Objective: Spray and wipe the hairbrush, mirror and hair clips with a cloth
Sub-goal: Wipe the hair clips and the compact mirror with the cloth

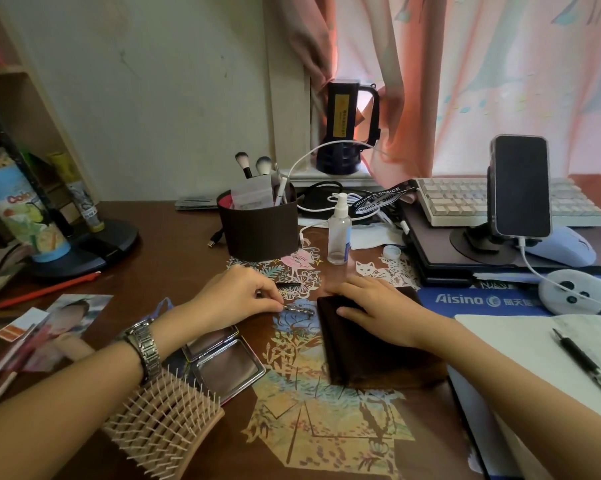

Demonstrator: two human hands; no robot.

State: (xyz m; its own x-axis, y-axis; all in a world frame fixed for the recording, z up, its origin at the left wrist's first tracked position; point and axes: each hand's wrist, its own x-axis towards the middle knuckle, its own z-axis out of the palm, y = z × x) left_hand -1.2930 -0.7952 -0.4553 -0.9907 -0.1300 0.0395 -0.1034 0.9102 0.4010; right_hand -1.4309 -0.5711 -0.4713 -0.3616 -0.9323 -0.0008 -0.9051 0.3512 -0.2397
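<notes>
Our left hand pinches one end of a small metal clip between thumb and fingertips, the clip lying flat on the desk just left of the cloth. Our right hand rests on that dark folded cloth with straight, relaxed fingers, pressing it down and gripping nothing. We judge the clip to be the weak point: it is thin and held only at its tip, so a hard rub from the cloth could twist it out of the pinch and send it sliding over the patterned paper cutouts, where it would be hard to spot. A second clip lies beyond our left hand, dark and slim, and we could easily miss it against the brown wood. The spray bottle stands upright near the far edge of the cloth; it is light and narrow, so a careless reach past it could tip it toward the laptop and cables. The open mirror lies under our left forearm, with the brush nearer us, bristles up; dragging the arm back could smear the glass or catch the bristles. We count two clips, one cloth, one bottle, one mirror with two panes, one brush.
</notes>
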